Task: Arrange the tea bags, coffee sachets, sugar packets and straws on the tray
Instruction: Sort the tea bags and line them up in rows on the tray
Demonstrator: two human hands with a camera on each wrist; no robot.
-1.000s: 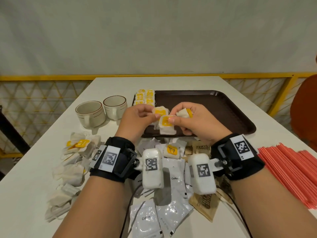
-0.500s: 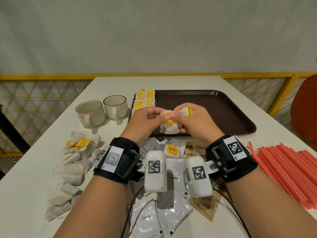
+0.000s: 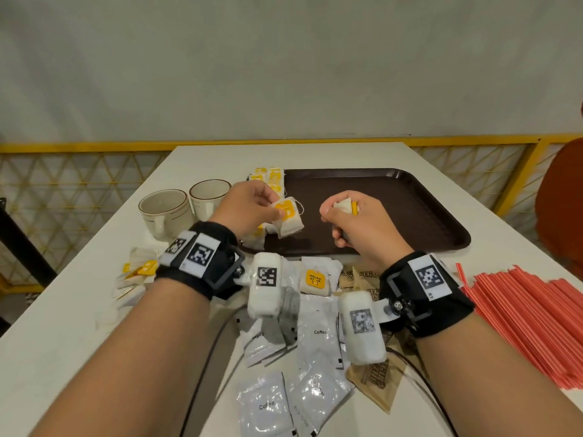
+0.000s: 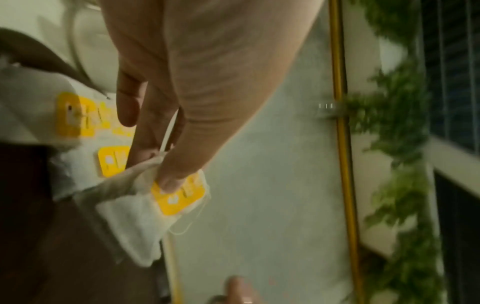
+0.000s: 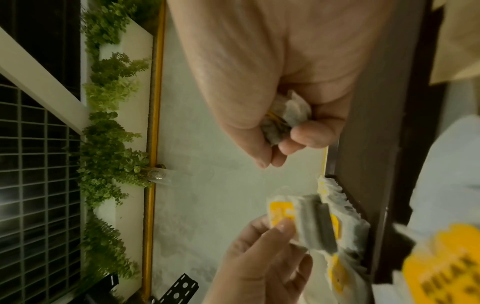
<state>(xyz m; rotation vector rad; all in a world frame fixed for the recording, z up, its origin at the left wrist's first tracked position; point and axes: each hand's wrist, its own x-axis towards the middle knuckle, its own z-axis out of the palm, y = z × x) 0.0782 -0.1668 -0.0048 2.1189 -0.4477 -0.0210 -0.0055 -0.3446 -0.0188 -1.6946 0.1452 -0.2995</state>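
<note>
A dark brown tray [image 3: 410, 216] lies on the white table, with a row of yellow-tagged tea bags [image 3: 268, 178] along its left edge. My left hand [image 3: 252, 206] pinches a tea bag [image 3: 288, 219] by its yellow tag [image 4: 179, 195] just above the tray's left side. To its right, my right hand [image 3: 356, 222] is curled round another tea bag [image 3: 345, 205], crumpled in the palm [image 5: 285, 117]. The two hands are apart. One more tea bag [image 3: 315, 279] lies on the sachets below the tray.
Two cups [image 3: 183, 209] stand left of the tray. Loose tea bags [image 3: 135, 272] lie at the left, white coffee sachets [image 3: 318, 335] and brown sugar packets [image 3: 375, 380] in front, red straws [image 3: 530, 316] at the right. A yellow railing [image 3: 79, 148] runs behind the table.
My hands were together over the tray's near edge, both on the tea bags. They have drawn apart; the left hand carried one tea bag to the left, the right hand keeps the other.
</note>
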